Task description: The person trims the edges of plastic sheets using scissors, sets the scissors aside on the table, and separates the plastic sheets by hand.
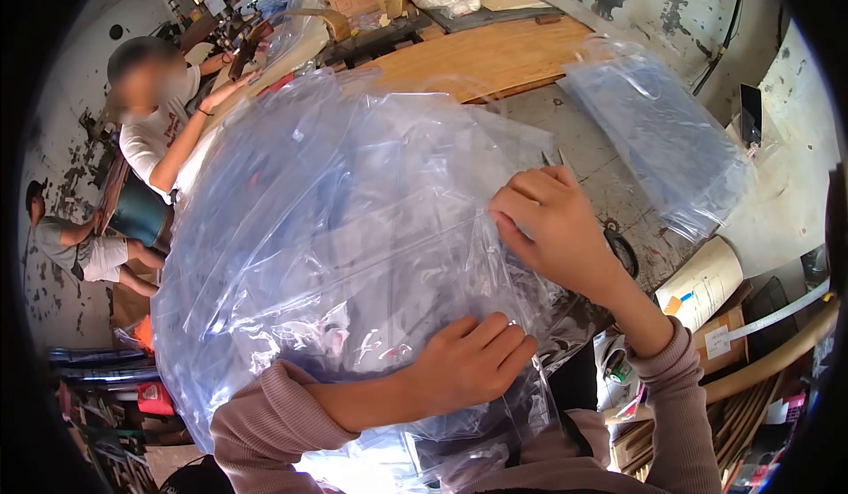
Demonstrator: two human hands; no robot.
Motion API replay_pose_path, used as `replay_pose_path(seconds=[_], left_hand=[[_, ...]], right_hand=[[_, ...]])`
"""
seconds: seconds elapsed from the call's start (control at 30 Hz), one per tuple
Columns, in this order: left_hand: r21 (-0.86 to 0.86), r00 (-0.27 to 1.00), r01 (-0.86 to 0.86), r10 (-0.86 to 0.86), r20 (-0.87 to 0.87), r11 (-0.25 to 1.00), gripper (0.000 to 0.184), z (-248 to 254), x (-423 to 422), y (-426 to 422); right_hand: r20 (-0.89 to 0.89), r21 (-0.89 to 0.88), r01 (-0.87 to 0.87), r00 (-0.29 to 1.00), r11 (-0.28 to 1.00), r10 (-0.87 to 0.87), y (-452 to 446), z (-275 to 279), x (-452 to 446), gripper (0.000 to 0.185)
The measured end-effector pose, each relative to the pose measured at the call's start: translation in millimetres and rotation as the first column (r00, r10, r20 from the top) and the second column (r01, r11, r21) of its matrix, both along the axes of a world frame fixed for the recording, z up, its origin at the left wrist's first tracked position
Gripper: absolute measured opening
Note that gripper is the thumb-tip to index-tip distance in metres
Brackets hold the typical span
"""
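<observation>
A large heap of clear plastic sheets (pixel 353 229), bluish and glossy, spreads in front of me and hangs over the table's near side. My left hand (pixel 473 359) is closed at the near right part of the heap, its curled fingers gripping the plastic. Farther up, my right hand (pixel 548 224) pinches the right edge of the sheets between thumb and fingers. Under my right wrist lies a pair of scissors (pixel 623 251); its black handle and pointed tips show, while the middle is hidden.
A folded stack of clear plastic (pixel 654 132) lies on the table's right, near a phone (pixel 750 114). Behind stands a wooden board (pixel 477 57). One person (pixel 159 132) works at the far left; another (pixel 79 238) sits beyond. Rolled material (pixel 702 282) is at right.
</observation>
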State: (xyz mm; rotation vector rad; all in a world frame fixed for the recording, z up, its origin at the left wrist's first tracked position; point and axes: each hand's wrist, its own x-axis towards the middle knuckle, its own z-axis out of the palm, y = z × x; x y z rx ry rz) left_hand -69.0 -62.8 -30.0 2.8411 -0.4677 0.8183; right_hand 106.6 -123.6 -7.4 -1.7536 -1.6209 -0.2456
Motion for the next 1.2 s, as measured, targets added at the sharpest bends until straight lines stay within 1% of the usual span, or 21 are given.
replay_pose_path(seconds=[0.07,0.1,0.17,0.23,0.3,0.37,0.43,0.47,0.57,0.6,0.67,0.73,0.77,0.8,0.83,0.9,0.93,1.0,1.1,1.13,1.2], left_hand=[[-0.004,1.000,0.008,-0.008,-0.002,1.000,0.021,-0.2,0.6,0.5],[-0.019,1.000,0.006,-0.007,-0.018,1.000,0.021,0.4,0.9,1.4],[-0.036,0.999,0.004,-0.005,-0.036,0.999,0.020,-0.4,-0.9,0.6],[0.034,1.000,0.027,-0.026,-0.012,0.999,0.019,-0.4,-2.4,-0.8],[0.012,0.999,0.023,-0.023,-0.028,1.000,0.018,-0.3,-0.6,2.6],[-0.025,0.998,0.029,-0.030,-0.047,0.999,0.017,0.7,0.2,0.6],[-0.103,0.997,0.022,-0.030,-0.077,0.994,0.016,6.3,-0.7,-0.5],[-0.109,0.996,0.021,-0.030,-0.083,0.994,0.016,7.3,-1.0,-0.2],[0.111,0.979,0.146,-0.160,0.129,0.983,0.010,9.9,8.5,8.8],[0.106,0.979,0.155,-0.167,0.120,0.982,0.010,14.9,11.1,14.3],[0.428,0.951,0.310,-0.273,-0.146,0.849,0.010,26.6,12.0,23.8],[0.468,0.959,0.276,-0.271,-0.079,0.840,0.012,30.2,16.6,31.3],[0.554,0.957,0.245,-0.291,-0.005,0.796,0.012,34.4,17.2,37.0],[0.632,0.946,0.208,-0.317,0.063,0.747,0.013,38.2,17.0,41.8],[0.624,0.940,0.186,-0.322,0.111,0.759,0.014,41.0,17.0,45.4],[0.626,0.924,0.185,-0.351,0.151,0.757,0.011,42.0,15.2,51.2],[0.634,0.906,0.154,-0.364,0.216,0.758,0.010,41.6,13.7,53.9],[0.589,0.902,0.176,-0.369,0.225,0.789,0.011,39.3,8.1,58.9],[0.557,0.859,0.156,-0.391,0.331,0.815,0.016,38.3,3.4,65.6],[0.557,0.859,0.156,-0.391,0.331,0.816,0.016,37.0,3.1,66.7],[0.565,0.841,0.133,-0.394,0.370,0.815,0.017,33.4,2.1,69.5]], right_hand=[[0.238,0.084,0.059,0.968,0.995,-0.078,3.5,-2.7,-2.9,0.005],[0.238,0.085,0.060,0.968,0.995,-0.079,6.6,-6.5,1.9,0.005],[0.445,0.268,0.311,0.800,0.912,-0.403,15.8,-12.5,23.8,0.007],[0.059,0.317,0.402,0.896,0.859,-0.440,13.0,9.3,58.1,0.008],[-0.003,0.308,0.346,0.932,0.886,-0.363,-6.0,26.4,55.8,0.009],[0.070,0.173,0.413,0.900,0.894,-0.430,-39.3,31.8,44.6,0.012],[-0.073,0.146,0.520,0.854,0.842,-0.515,-80.3,26.6,30.9,0.020],[-0.116,0.063,0.581,0.812,0.812,-0.572,-103.8,22.3,25.4,0.023],[-0.244,-0.201,0.676,0.666,0.708,-0.705,-166.6,6.9,7.0,0.030],[-0.170,-0.292,0.680,0.655,0.673,-0.736,-186.7,-3.6,4.9,0.019],[0.188,-0.120,0.772,0.635,0.624,-0.749,-203.0,-26.6,-9.5,0.013],[0.214,-0.234,0.834,0.546,0.500,-0.810,-218.4,-43.9,-28.1,0.023],[-0.064,-0.376,0.718,0.611,0.586,-0.789,-220.8,-43.3,-36.3,0.018],[-0.163,-0.419,0.534,0.752,0.735,-0.639,-221.7,-45.4,-40.2,0.009],[-0.302,-0.399,0.390,0.798,0.830,-0.521,-213.5,-45.5,-48.1,0.005],[-0.567,-0.376,0.113,0.757,0.919,-0.325,-194.0,-41.9,-59.4,0.019],[-0.559,-0.283,0.066,0.799,0.957,-0.221,-181.5,-42.9,-63.1,0.024],[-0.653,-0.266,0.014,0.733,0.964,-0.191,-166.2,-42.3,-72.4,0.024],[-0.905,-0.219,-0.148,0.399,0.964,-0.145,-158.7,-41.8,-80.0,0.019],[-0.905,-0.220,-0.148,0.399,0.964,-0.145,-159.7,-43.1,-81.3,0.019],[-0.969,-0.133,-0.125,0.226,0.983,-0.103,-160.1,-46.4,-84.3,0.016]])
